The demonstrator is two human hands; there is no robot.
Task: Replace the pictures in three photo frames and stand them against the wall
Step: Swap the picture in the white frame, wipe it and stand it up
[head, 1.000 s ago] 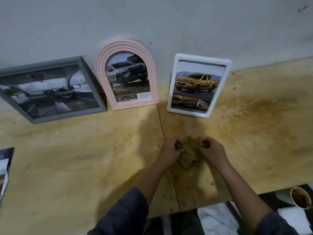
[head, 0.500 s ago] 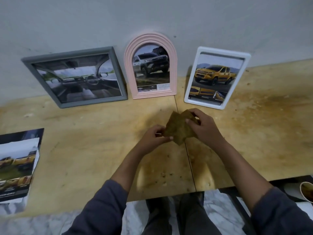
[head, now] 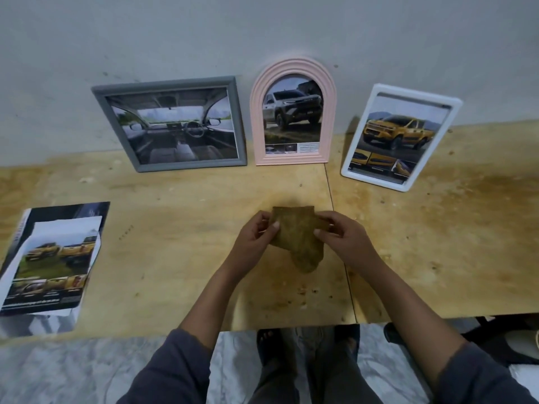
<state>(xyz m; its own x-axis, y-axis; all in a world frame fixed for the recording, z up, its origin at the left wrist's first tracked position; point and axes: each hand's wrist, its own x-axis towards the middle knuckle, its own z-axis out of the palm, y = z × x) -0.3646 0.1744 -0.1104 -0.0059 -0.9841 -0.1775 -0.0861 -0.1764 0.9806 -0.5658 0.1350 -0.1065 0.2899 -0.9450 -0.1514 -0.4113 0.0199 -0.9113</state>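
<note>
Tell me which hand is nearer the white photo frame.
Right. The right hand pinches the cloth's right edge, below and left of the white frame; the left hand grips the cloth's other edge, farther left.

3 pic frames, 1 cloth, 1 brochure pile, 1 table

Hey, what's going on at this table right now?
A person is holding a brownish cloth over the wooden table, pinching it with the left hand and the right hand. Three frames already lean against the wall with car pictures in them: a grey frame, a pink arched frame and a white frame. A stack of printed car pictures lies at the table's left end.
</note>
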